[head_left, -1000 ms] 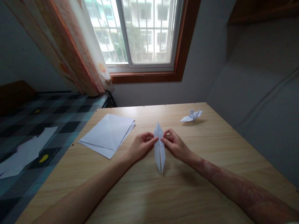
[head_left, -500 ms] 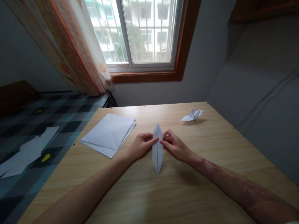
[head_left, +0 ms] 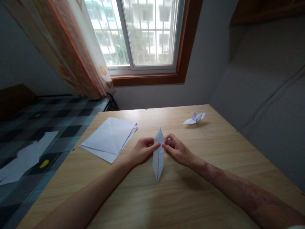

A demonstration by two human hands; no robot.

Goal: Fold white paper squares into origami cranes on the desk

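Pinching one folded paper, left hand and right hand closed at its edges, one paper crane beyond

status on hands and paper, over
Left hand, right hand pinching folded paper at opposite edges. Tapered at both ends. Paper crane, paper stack off to either side.

One left hand and one right hand, two in all. One folded paper strip and one folded paper bird. One pile of paper sheets, at least two; the exact number cannot be told. One counter. One bed with two yellow patches visible, and loose white paper, its pieces too unclear to count. One window with two panes, one curtain, one shelf.
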